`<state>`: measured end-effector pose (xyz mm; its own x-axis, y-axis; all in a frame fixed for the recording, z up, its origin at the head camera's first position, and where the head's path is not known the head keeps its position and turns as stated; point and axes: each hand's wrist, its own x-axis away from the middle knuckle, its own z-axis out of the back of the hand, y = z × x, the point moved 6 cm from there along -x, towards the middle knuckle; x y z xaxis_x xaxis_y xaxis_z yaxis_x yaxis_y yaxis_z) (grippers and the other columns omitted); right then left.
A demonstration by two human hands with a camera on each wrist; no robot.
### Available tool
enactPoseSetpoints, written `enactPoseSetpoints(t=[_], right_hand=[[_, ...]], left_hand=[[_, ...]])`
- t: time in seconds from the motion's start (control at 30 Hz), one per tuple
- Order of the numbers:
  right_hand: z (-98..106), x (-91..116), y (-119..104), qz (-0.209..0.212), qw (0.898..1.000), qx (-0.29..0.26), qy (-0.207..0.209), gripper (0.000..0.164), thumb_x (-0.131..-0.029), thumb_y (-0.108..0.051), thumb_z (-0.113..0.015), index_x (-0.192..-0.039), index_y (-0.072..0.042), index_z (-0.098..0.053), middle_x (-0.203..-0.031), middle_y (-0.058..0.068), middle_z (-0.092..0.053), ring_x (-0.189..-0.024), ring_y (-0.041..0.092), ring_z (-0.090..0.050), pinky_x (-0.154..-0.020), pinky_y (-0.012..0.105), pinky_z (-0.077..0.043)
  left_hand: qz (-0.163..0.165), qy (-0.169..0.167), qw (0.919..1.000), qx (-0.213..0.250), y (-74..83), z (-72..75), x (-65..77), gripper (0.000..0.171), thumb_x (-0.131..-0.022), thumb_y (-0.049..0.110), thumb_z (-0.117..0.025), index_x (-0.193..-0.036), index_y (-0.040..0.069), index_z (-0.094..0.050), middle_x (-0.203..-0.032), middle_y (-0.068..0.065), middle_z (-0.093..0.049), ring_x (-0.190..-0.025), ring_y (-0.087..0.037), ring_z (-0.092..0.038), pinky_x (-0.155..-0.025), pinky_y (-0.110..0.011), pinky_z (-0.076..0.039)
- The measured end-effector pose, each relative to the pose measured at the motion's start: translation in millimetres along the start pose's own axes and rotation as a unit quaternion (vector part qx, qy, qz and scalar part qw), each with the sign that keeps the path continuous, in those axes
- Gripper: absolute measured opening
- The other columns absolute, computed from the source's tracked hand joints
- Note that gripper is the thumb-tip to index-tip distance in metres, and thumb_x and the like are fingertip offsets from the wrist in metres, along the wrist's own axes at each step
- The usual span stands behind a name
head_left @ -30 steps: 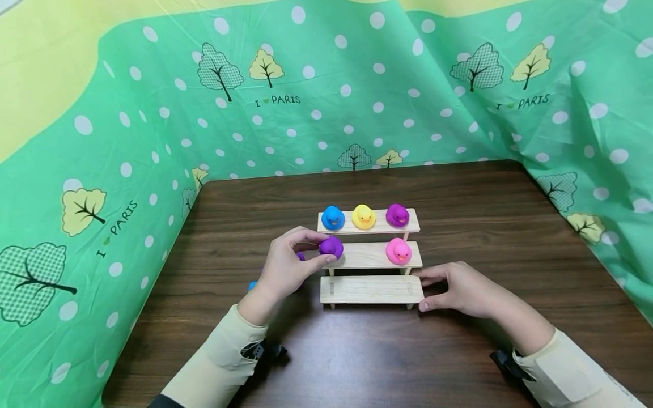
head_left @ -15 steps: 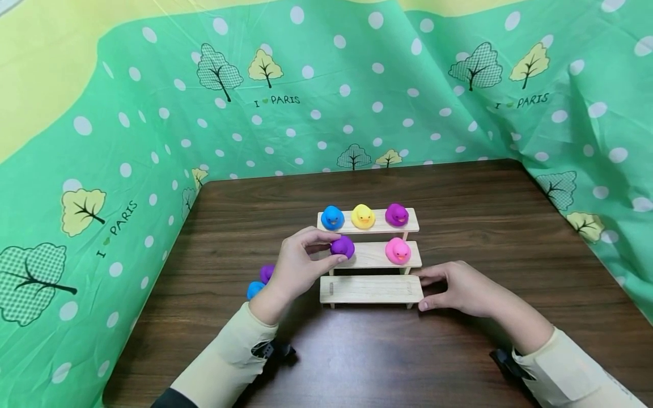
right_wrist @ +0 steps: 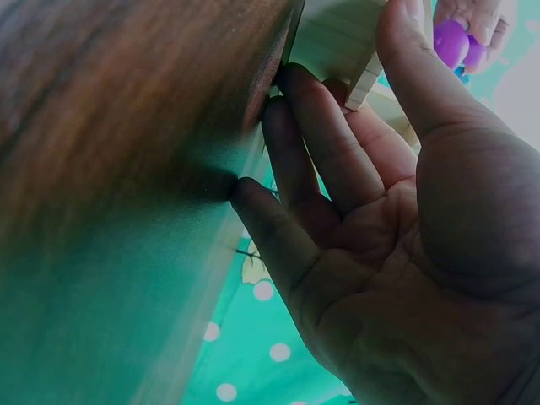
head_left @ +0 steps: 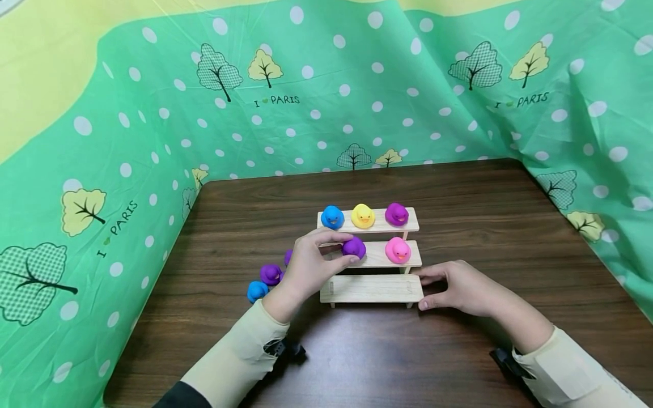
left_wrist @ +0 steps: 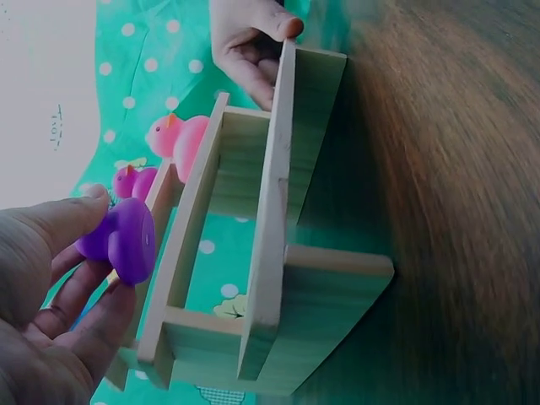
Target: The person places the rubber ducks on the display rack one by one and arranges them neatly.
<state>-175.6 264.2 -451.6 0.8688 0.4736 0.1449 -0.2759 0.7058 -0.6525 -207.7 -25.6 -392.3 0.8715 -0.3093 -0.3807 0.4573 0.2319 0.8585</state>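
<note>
My left hand [head_left: 310,263] pinches a purple rubber duck [head_left: 354,248] between thumb and fingers, over the middle step of a three-tier wooden stand [head_left: 372,289]. In the left wrist view the duck [left_wrist: 132,240] shows its flat base toward the stand's front. A pink duck [head_left: 398,250] sits at the right end of that middle step. My right hand [head_left: 459,289] holds the right end of the bottom step, thumb at the front corner and fingers along the side panel. The top step carries a blue duck [head_left: 332,217], a yellow duck [head_left: 363,216] and a magenta duck [head_left: 397,214].
Left of the stand, a second purple duck [head_left: 271,275] and another blue duck [head_left: 257,292] rest on the dark wooden table [head_left: 388,357]. One more purple duck [head_left: 288,256] is partly hidden by my left hand. A green dotted cloth [head_left: 316,136] encloses the table's back and sides.
My left hand has carried the purple duck rightward, from the middle step's left end toward its centre. Ducks behind that hand have come into view. The right hand stays put.
</note>
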Motion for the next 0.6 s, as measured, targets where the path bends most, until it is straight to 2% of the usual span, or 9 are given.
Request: enactPoseSetpoints(t=[0.1, 0.23, 0.43, 0.6], right_hand=[[0, 0, 1, 0.0, 1.0, 0.0, -0.001, 0.068, -0.08, -0.048, -0.09, -0.135, -0.014, -0.072, -0.111, -0.012, -0.077, -0.115, 0.017, -0.07, -0.101, 0.045, -0.054], [0, 0, 1, 0.001, 1.0, -0.001, -0.002, 0.066, -0.08, -0.048, -0.09, -0.134, -0.016, -0.072, -0.11, -0.013, -0.077, -0.115, 0.016, -0.07, -0.1, 0.043, -0.054], [0, 0, 0, -0.001, 1.0, -0.002, -0.003, 0.067, -0.08, -0.047, -0.09, -0.135, -0.014, -0.072, -0.111, -0.011, -0.077, -0.115, 0.017, -0.07, -0.1, 0.045, -0.054], [0, 0, 0, 0.0, 1.0, -0.005, -0.003, 0.066, -0.08, -0.048, -0.09, -0.135, -0.017, -0.072, -0.111, -0.013, -0.077, -0.116, 0.016, -0.07, -0.1, 0.043, -0.054]], left_hand=[[0.005, -0.007, 0.9999, 0.008, -1.2, -5.3, -1.3, 0.033, -0.08, 0.008, -0.093, -0.11, 0.006, -0.08, -0.108, 0.0, -0.074, -0.101, -0.013, -0.073, -0.089, -0.028, -0.061], [0.003, -0.012, 0.9999, -0.004, -0.5, -11.4, -3.1, 0.034, -0.08, 0.01, -0.093, -0.111, 0.006, -0.08, -0.109, 0.0, -0.074, -0.1, -0.012, -0.074, -0.088, -0.028, -0.061], [-0.016, -0.015, 0.9988, -0.043, 2.4, -18.4, -5.3, 0.034, -0.08, 0.015, -0.094, -0.11, 0.007, -0.08, -0.109, 0.001, -0.075, -0.099, -0.009, -0.073, -0.088, -0.026, -0.061], [-0.033, -0.016, 0.9972, -0.065, 3.4, -22.6, -5.6, 0.034, -0.08, 0.015, -0.094, -0.11, 0.008, -0.08, -0.108, 0.001, -0.075, -0.1, -0.008, -0.071, -0.088, -0.025, -0.06]])
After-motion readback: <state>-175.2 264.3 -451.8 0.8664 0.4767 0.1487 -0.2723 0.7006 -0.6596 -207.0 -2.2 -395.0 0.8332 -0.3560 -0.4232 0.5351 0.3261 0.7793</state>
